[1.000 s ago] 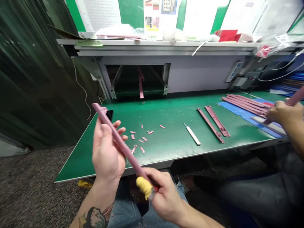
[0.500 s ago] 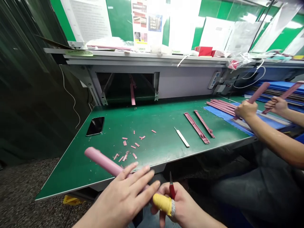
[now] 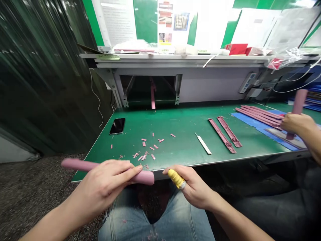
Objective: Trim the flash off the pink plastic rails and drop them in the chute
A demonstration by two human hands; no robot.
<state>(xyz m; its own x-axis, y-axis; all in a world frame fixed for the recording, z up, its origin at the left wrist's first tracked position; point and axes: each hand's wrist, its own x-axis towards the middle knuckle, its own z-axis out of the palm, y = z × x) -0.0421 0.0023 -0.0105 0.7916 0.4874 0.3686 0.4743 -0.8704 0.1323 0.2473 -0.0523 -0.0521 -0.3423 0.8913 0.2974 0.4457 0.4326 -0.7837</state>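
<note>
- Pink strip (image 3: 85, 165): lying in the left hand (image 3: 107, 180), passing in view across the near left edge of the green table (image 3: 180, 117), running lengthwise left to right with a slight downward slant toward the right.
- Being gripped from above by the left hand, with fingers closing over the strip close to its right end, thumb out of sight.
- Pointing its right end toward the fingers of the right hand (image 3: 194, 187), lying to their left, leaving a small gap and touching only the left hand.
- Curling the right fingers inward, wearing a yellow cover (image 3: 175, 179) on one digit; hiding the palm, hence impossible to tell whether anything is being held.
- Showing small pink scraps (image 3: 144, 144) on the far side of the strip, with a white-handled tool (image 3: 203, 144) farther right, touching neither hand.
</note>
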